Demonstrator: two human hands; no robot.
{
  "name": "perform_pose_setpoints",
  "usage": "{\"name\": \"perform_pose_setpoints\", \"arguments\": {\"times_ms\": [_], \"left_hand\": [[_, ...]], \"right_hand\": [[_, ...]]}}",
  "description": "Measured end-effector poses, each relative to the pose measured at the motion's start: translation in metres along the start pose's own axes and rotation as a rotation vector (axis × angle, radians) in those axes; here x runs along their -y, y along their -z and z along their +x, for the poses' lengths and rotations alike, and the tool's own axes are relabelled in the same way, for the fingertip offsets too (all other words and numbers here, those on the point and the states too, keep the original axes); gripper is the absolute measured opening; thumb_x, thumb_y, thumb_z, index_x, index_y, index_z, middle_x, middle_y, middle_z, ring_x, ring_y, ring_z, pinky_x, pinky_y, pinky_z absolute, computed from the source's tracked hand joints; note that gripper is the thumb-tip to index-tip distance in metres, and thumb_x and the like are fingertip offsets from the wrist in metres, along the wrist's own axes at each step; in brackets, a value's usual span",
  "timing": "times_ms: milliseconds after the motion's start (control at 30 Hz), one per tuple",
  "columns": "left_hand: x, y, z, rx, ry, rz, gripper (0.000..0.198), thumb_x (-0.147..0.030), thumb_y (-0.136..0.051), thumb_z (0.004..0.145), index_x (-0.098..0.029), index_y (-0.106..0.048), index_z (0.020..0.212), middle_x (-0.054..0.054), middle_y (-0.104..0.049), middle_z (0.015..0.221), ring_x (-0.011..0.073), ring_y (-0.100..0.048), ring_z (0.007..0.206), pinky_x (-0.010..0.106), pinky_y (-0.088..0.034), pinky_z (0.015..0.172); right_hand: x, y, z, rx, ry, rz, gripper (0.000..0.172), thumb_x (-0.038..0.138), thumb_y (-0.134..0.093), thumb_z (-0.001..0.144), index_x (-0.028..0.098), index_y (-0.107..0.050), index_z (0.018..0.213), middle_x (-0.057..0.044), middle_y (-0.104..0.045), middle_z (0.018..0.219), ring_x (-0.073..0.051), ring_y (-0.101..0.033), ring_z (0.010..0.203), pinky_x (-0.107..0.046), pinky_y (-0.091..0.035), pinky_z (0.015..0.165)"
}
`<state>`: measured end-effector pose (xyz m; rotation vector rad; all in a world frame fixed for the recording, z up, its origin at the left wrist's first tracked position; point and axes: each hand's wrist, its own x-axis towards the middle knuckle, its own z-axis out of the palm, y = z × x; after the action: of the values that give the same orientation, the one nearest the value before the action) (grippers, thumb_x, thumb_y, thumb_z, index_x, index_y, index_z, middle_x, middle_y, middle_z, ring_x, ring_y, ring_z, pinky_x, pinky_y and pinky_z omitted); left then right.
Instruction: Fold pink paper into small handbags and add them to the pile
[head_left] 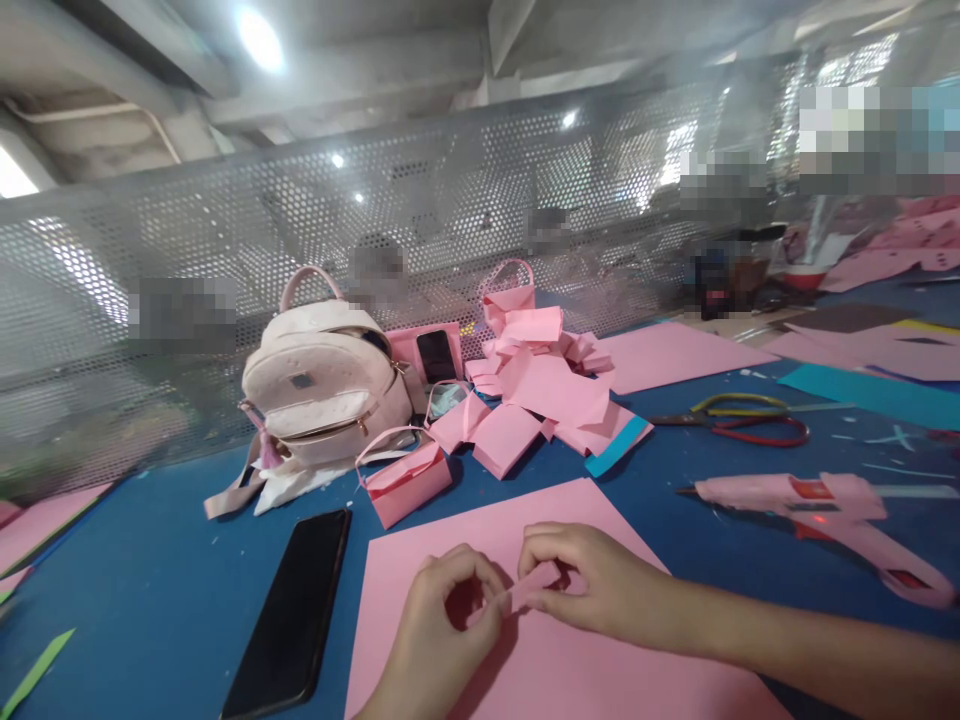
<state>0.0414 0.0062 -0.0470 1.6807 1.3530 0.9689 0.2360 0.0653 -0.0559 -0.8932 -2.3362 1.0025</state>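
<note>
Over a large pink paper sheet (409, 580), my left hand (454, 620) and my right hand (592, 580) pinch a small folded pink paper strip (538, 580) between them. The left thumb and fingertips meet at the strip's near left end. My right fingers close around its other end and partly hide it. Beyond the sheet sits a small pink paper bag (409, 482) with a thin handle. A pile of folded pink paper pieces (551, 385) lies behind it.
A black phone (292, 610) lies left of the sheet. On the right are a pink glue gun (810, 500) with a lit red light and scissors (750, 415). A cream backpack (322, 380) stands at the back against a perforated metal screen (247, 230).
</note>
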Motion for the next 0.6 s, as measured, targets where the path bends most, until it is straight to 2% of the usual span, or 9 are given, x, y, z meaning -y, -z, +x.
{"name": "perform_pose_setpoints", "arguments": {"times_ms": [267,400,500,600], "left_hand": [[0.004,0.003,-0.001,-0.02,0.005,-0.141,0.017,-0.027,-0.06,0.083,-0.017,-0.059,0.069,0.003,-0.061,0.074,0.0167,-0.056,0.072,0.025,-0.041,0.067],[0.009,0.003,0.0,-0.093,0.044,-0.225,0.021,-0.033,-0.062,0.084,-0.018,-0.059,0.071,0.002,-0.058,0.074,0.017,-0.058,0.077,0.024,-0.044,0.069],[0.012,0.004,0.002,-0.133,0.072,-0.291,0.026,-0.04,-0.062,0.083,-0.018,-0.058,0.071,0.0,-0.053,0.069,0.0155,-0.054,0.07,0.021,-0.042,0.058],[0.013,0.004,0.002,-0.16,0.066,-0.311,0.028,-0.043,-0.063,0.082,-0.018,-0.058,0.071,-0.001,-0.051,0.067,0.0138,-0.05,0.066,0.02,-0.041,0.053]], "right_hand": [[-0.001,-0.002,0.0,0.005,0.002,-0.029,0.015,0.011,-0.059,0.075,0.019,-0.048,0.069,0.005,-0.046,0.068,-0.012,-0.044,0.066,-0.023,-0.031,0.059],[0.001,-0.001,-0.001,-0.015,-0.025,0.065,0.016,0.018,-0.054,0.084,0.019,-0.043,0.073,0.003,-0.046,0.074,-0.012,-0.045,0.065,-0.023,-0.034,0.059],[0.005,0.003,-0.002,-0.015,-0.033,0.156,0.022,0.021,-0.044,0.093,0.02,-0.037,0.072,0.004,-0.04,0.072,-0.012,-0.038,0.065,-0.024,-0.031,0.058],[0.008,0.008,-0.003,-0.002,-0.026,0.211,0.032,0.026,-0.039,0.097,0.021,-0.029,0.067,0.005,-0.03,0.067,-0.012,-0.03,0.063,-0.025,-0.026,0.056]]}}
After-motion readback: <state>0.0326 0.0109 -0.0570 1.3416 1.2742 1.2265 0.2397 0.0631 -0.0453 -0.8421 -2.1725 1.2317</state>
